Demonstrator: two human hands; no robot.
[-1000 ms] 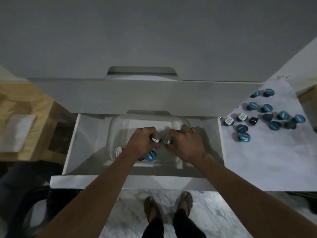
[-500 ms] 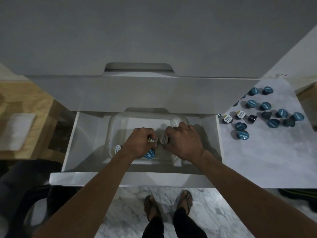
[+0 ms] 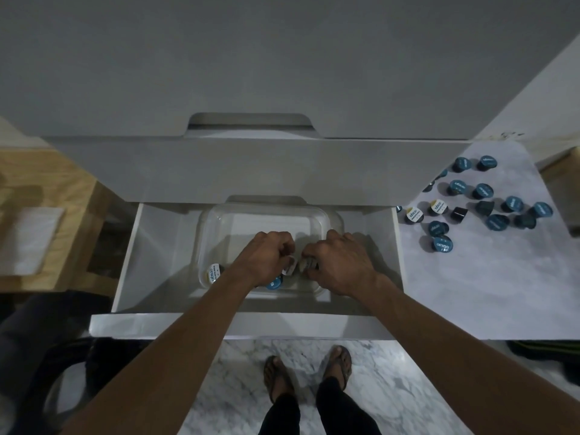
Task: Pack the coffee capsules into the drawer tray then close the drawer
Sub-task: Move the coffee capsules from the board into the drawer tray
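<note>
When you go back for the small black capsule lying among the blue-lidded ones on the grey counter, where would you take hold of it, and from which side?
The small black capsule looks tipped on its side, with no lid label showing. I would pinch across its tapered body from above, probably with the right hand, once free. A white-lidded capsule sits close on its left and a dark teal capsule on its right, so front and back are clearer.

A wooden shelf (image 3: 47, 189) stands on the left with a white sheet (image 3: 28, 240) lying on it. Down below is a marble floor (image 3: 238, 387), and two feet in sandals (image 3: 279, 375) stand on it
</note>
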